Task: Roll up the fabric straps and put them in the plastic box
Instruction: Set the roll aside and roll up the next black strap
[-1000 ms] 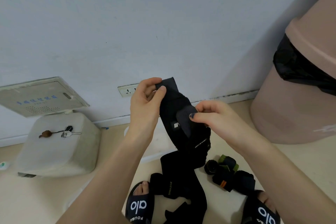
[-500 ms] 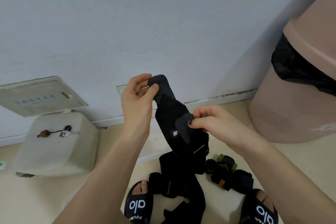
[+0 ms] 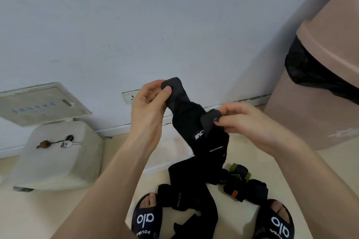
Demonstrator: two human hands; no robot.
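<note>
Head cam looks down at both hands working a long black fabric strap (image 3: 196, 128), soft stretchy stuff with a fuzzy patch along one edge and small white logo print. Left hand (image 3: 149, 106) pinches the rounded top end of it between thumb and curled fingers, held up in front of the pale wall. Right hand (image 3: 244, 120) pinches a smooth rounded tab on the same strap a bit lower, fingertips tight on it. Rest of the strap hangs down limp and piles on the cream floor (image 3: 330, 163) between two black slide sandals (image 3: 145, 219) with white lettering.

Just right of that pile sits a clump of other straps (image 3: 242, 184), black with green and an orange tag, some looking rolled.

Left side of the floor has a whitish rounded plastic box (image 3: 56, 157), matte and scuffed, with a key on a ring (image 3: 67, 142) lying on top. Big pinkish bin (image 3: 318, 91) with a glossy black liner stands at the right against the wall.
</note>
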